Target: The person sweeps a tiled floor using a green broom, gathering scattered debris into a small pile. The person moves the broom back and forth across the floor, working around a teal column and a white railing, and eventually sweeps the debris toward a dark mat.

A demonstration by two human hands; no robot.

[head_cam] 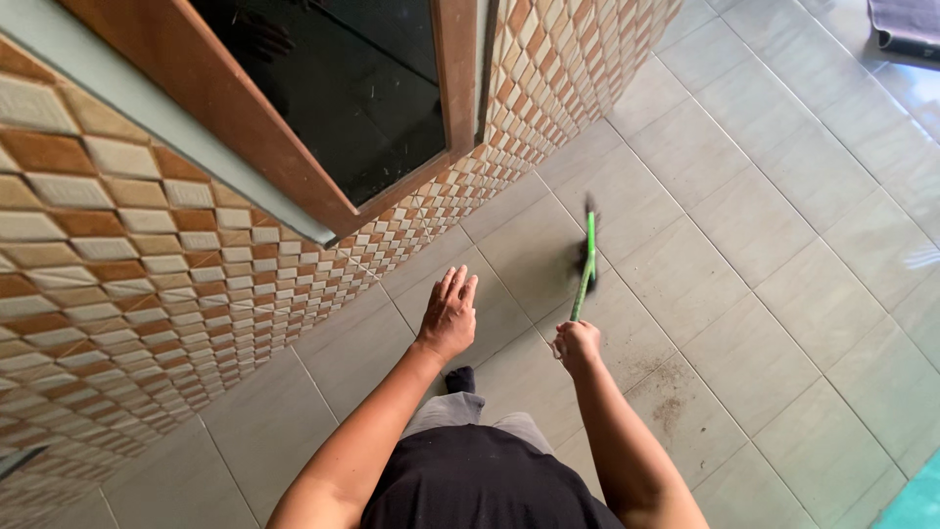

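Green-handled broom [587,260] is the thing in hand: the right hand [577,345] is closed in a fist round the near end of its handle, and the stick runs away from the body to a dark, blurred head that meets the floor [783,294] a little way out from the foot of the wall; the grip at the very end probably gives the longest reach, and the blur suggests the head is moving. The left hand [449,313] grips nothing; its fingers are straight and together, palm down, held out in the air over the floor between the wall and the broom, likely for balance. Below the hands a dark foot [459,379] shows on the tiles, with grey trousers and a black shirt nearer the camera. Just right of the right forearm a patch of brownish dirt [658,387] lies on the pale grey tiles; it is near the handle but apart from the broom head. The wall [147,284] on the left is faced with small brown and cream tiles, and a brown-framed window [343,108] with dark glass is set in it. At the far right corner of the floor lies a dark mat [906,27].
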